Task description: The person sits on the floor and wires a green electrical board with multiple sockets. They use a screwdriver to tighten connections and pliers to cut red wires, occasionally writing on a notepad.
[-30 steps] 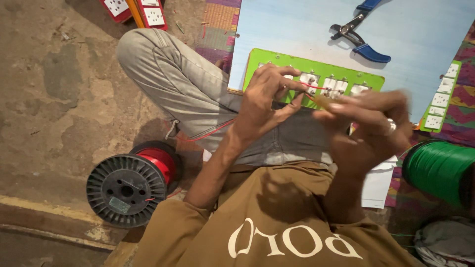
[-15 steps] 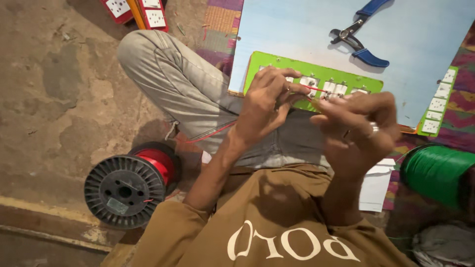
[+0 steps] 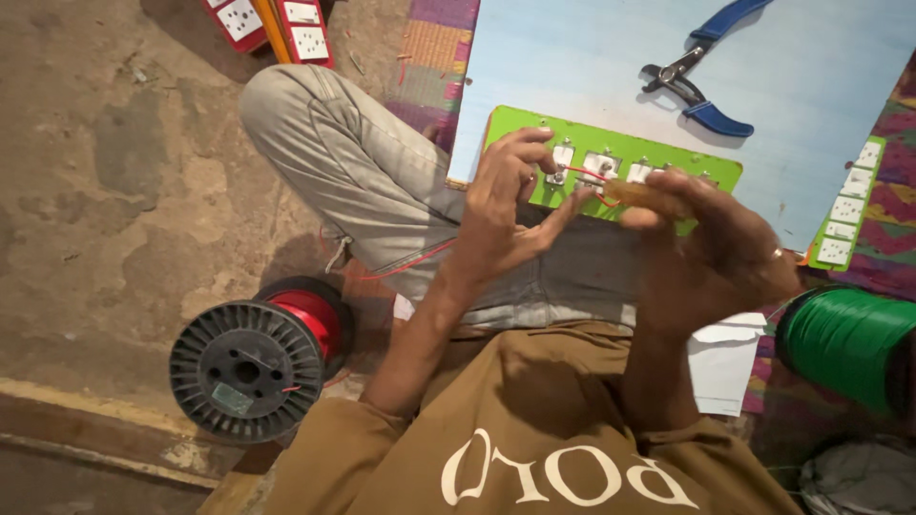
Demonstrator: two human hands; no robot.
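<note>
From the head view we see our left hand [image 3: 506,205] with fingers pinching a thin red wire [image 3: 584,173] against the green switch panel [image 3: 611,157], which rests on our lap at the edge of a pale blue board [image 3: 592,57]. Our right hand [image 3: 711,253] is curled around a yellowish tool handle [image 3: 641,194] touching the panel. Blue pliers [image 3: 701,72] lie on the board; a red wire spool [image 3: 262,358] sits on the floor.

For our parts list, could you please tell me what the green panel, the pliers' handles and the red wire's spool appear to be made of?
Green panel: probably painted board or plastic; flat, matt, even colour. Pliers' handles: blue plastic or rubber sleeves, smooth, over grey metal. Spool: black moulded plastic, judging by its ribbed flange; red wire looks glossy.
</note>
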